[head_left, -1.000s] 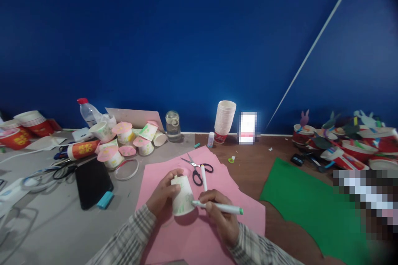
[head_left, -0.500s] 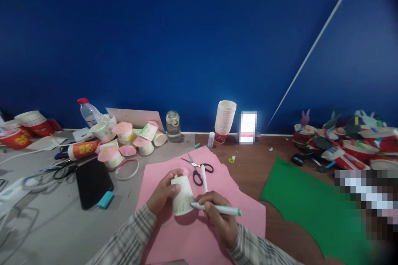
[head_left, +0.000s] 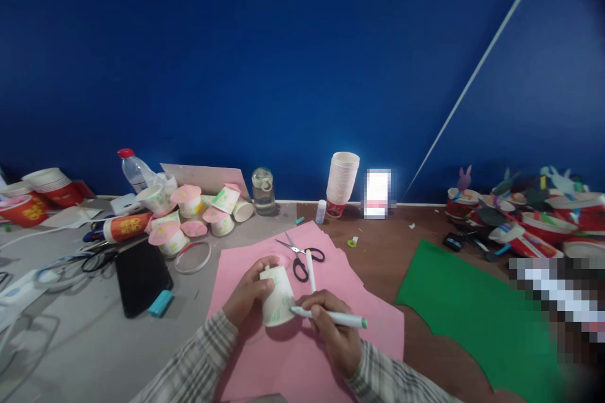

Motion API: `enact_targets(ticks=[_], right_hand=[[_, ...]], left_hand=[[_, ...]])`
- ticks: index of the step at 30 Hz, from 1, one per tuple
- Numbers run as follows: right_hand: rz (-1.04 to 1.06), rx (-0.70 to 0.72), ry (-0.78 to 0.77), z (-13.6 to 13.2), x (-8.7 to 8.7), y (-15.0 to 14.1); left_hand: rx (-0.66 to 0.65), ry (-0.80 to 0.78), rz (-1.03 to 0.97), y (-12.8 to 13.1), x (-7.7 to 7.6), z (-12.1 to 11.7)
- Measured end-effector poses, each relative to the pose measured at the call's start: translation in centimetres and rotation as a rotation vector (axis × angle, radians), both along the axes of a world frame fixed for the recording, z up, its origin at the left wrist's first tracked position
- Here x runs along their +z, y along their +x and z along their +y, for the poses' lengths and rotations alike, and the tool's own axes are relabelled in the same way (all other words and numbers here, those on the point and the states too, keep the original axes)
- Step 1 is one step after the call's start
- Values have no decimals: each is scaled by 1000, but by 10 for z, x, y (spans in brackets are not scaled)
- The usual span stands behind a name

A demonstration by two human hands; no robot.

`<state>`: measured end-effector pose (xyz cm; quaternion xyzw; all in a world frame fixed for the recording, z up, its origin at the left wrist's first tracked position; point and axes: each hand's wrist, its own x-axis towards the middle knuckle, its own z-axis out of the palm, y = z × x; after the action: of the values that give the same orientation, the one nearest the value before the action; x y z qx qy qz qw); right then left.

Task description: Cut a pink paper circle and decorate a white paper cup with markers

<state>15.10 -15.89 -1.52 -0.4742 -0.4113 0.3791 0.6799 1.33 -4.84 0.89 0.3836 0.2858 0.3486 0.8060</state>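
Observation:
My left hand (head_left: 251, 293) is closed round a white paper cup (head_left: 278, 296), tilted and bottom up, with green marks drawn on its side. In my right hand (head_left: 336, 334) is a green-tipped marker (head_left: 343, 319), its tip at the cup's right side. Both hands are over pink paper (head_left: 278, 368). Just beyond them lie black-handled scissors (head_left: 301, 258) and a second white marker (head_left: 310, 269) with a yellow end. A pink paper piece (head_left: 282, 260) shows behind the cup, partly hidden by my left fingers.
Decorated paper cups (head_left: 189, 203) with pink tops cluster at the back left, near a black phone (head_left: 143, 278) and a blue eraser-like block (head_left: 161, 303). A tall cup stack (head_left: 342, 182), a glass bottle (head_left: 263, 192) and a glue stick (head_left: 321, 211) stand along the partition. Green paper (head_left: 472, 308) lies right.
The marker tip stays at the cup's right side with barely any shift. Both hands keep their hold, and the other things are where they were.

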Motion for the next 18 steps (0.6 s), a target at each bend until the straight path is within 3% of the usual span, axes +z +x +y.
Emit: enact_targets(ticks=[10, 18], right_hand=[[-8, -18, 10, 1, 6, -2], [-16, 1, 22, 0, -1, -1]], left_hand=[[16, -5, 1, 1, 4, -1], [7, 26, 2, 1, 2, -2]])
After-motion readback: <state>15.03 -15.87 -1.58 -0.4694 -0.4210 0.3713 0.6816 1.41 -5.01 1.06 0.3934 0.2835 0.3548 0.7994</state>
